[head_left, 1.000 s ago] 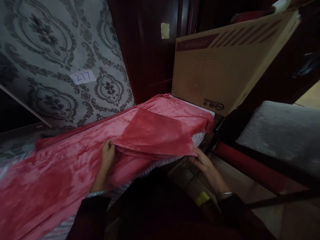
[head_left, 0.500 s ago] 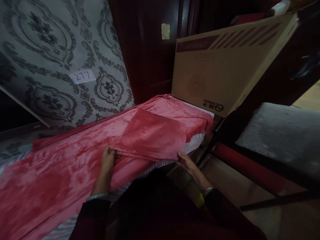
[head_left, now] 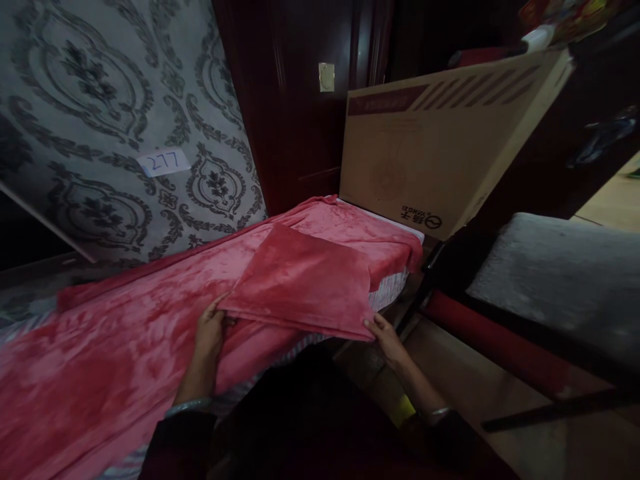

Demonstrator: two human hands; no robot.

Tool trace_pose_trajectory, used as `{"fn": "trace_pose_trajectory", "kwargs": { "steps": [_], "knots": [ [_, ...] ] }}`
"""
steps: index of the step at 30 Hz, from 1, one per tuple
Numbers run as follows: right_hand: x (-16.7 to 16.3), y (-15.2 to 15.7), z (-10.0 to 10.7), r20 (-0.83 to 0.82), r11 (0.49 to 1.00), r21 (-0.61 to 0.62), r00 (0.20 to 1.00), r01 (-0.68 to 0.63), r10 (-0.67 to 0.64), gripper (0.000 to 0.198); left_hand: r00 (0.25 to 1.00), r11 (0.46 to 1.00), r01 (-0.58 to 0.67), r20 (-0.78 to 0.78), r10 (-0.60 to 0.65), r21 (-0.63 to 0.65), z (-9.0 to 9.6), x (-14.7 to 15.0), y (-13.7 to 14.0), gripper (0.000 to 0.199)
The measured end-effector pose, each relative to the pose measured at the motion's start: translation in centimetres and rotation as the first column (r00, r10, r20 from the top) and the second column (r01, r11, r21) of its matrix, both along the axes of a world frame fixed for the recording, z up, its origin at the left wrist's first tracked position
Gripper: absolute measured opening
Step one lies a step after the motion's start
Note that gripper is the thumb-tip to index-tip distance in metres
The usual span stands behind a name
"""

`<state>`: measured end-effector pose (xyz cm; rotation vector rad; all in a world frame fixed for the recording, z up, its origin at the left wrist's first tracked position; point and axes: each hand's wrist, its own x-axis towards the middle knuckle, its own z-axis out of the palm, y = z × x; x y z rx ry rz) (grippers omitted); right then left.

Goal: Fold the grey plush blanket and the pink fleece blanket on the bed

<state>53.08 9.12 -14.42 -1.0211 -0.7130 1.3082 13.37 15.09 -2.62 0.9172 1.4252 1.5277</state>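
Observation:
A folded red plush cloth [head_left: 306, 283] lies across a pinkish-red plush blanket [head_left: 115, 347], its near edge lifted and drawn straight toward me. My left hand [head_left: 210, 328] pinches the near left corner between thumb and fingers. At the near right corner, my right hand [head_left: 386, 335] grips the edge the same way, out beyond the side of the surface below. Layers of the fold show along the near edge. Under the blanket, a striped sheet [head_left: 390, 289] shows at the side.
A large cardboard box [head_left: 430, 147] stands at the far end against a dark red door [head_left: 295, 107]. To the right is a chair with a grey plush seat [head_left: 560, 280]. Patterned wallpaper [head_left: 90, 127] with a paper marked 277 [head_left: 164, 162] covers the left wall.
My right hand has moved slightly right and toward me with its corner, and my left hand slightly left. The cloth's near edge is stretched wider and straighter. The view has shifted a little.

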Motion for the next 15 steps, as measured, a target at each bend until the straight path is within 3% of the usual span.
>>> {"fn": "trace_pose_trajectory", "kwargs": {
  "steps": [4, 7, 11, 15],
  "knots": [
    [0.7, -0.8, 1.1, 0.137, 0.993, 0.089, 0.986, 0.079, -0.091, 0.065, 1.000, 1.000, -0.007, 0.012, 0.007, 0.005, 0.0, 0.0, -0.1, 0.062],
    [1.3, -1.0, 2.1, 0.391, 0.983, 0.182, 0.915, 0.033, -0.103, 0.052, 0.999, 0.999, -0.035, 0.011, 0.034, 0.025, -0.1, 0.0, 0.1, 0.056],
    [1.5, -1.3, 3.0, 0.714, 0.942, 0.199, 0.698, -0.269, 0.049, 0.046, 0.999, 0.999, -0.039, 0.004, 0.039, 0.036, -0.3, -0.1, 0.1, 0.052],
    [0.7, -1.4, 3.3, 0.884, 0.856, 0.305, 0.459, -0.418, -0.090, 0.057, 0.999, 0.999, -0.035, 0.001, 0.035, 0.035, -0.4, -0.3, 0.0, 0.057]
  ]
}}
